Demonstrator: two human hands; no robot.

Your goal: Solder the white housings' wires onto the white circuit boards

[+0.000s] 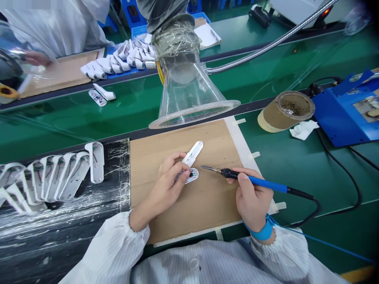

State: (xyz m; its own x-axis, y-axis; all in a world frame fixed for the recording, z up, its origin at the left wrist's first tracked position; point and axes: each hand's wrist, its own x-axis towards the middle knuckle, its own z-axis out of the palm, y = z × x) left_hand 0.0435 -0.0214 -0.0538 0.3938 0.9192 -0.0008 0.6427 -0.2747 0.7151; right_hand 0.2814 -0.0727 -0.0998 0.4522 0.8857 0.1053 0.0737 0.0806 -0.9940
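My left hand (169,179) rests on a brown work board (204,205) and pinches a white plastic part (193,156) at its round end, where small wires show. My right hand (251,197) is closed round a blue-handled soldering iron (260,182). Its metal tip points left and hovers just right of the part's round end, apart from it by a small gap. A blue strap circles my right wrist.
Several white parts (53,177) lie in a row on the foil-wrapped tray at left. A clear fume funnel (189,94) hangs above the board. At right stand a cardboard tube (286,110), a tissue and a blue soldering station (346,114). Another person works across the green conveyor.
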